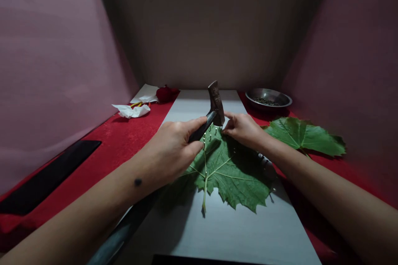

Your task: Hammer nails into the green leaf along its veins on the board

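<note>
My left hand (174, 145) is closed round the dark handle of a hammer (217, 103), whose metal head stands just over the far part of a green lobed leaf (236, 186). The leaf lies on a pale board (236, 232), its stalk towards me. My right hand (244, 130) is in a pinch at the leaf's far edge, close beside the hammer head. A thin nail (222, 129) shows at its fingertips, under the head. Several small nails (216, 131) stand upright in the leaf along its middle. My left hand and the hammer's shadow cover the leaf's left part.
On the red cloth (121, 136), a metal bowl (269, 98) with small nails stands back right, near a second leaf (307, 136). At back left lie crumpled white paper (133, 110) and a dark red object (164, 93). A black strip (52, 174) lies left. Pinkish walls flank both sides.
</note>
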`<state>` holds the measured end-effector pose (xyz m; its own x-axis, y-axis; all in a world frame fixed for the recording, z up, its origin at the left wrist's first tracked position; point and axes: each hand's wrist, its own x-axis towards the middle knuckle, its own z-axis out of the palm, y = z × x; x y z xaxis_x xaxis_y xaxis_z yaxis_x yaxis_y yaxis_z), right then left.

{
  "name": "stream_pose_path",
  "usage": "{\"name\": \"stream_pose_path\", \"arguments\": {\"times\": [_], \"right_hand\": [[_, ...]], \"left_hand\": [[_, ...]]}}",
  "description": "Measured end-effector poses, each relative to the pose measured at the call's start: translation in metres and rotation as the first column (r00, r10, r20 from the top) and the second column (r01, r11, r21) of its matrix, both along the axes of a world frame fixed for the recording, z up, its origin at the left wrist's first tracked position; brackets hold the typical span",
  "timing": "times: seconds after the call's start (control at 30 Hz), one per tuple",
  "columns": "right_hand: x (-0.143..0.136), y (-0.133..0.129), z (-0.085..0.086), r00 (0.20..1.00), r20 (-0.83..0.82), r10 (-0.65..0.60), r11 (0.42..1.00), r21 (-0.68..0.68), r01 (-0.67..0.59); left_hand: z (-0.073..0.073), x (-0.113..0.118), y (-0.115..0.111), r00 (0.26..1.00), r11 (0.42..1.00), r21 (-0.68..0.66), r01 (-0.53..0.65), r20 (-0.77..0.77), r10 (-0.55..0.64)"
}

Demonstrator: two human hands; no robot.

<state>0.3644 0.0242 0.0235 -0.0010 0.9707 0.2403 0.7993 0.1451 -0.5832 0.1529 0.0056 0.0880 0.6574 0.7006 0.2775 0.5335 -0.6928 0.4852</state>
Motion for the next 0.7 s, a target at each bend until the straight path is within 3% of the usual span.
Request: {"name": "stream_pose_path", "arguments": {"times": [0.2,0.33,0.47,0.7], "right_hand": [[0.007,-0.013,0.012,0.997,-0.020,-0.070,0.996,0.048,0.071],[0.016,-0.023,0.009,0.993,0.050,0.109,0.994,-0.010,-0.109],[0.019,-0.026,-0.003,0.931,0.217,0.294,0.955,-0.021,-0.297],[0.019,-0.027,-0.003,0.888,0.314,0.335,0.941,-0.063,-0.332]], "left_hand": [[0.001,-0.001,0.000,0.996,0.997,-0.047,-0.060,-0.069,0.057],[0.000,-0.003,0.002,0.994,0.995,-0.079,-0.059,-0.093,0.052],[-0.006,-0.004,0.006,0.997,0.995,-0.070,-0.072,-0.031,0.070],[-0.013,-0.001,0.006,0.999,0.988,-0.149,-0.035,-0.004,0.035]]}}
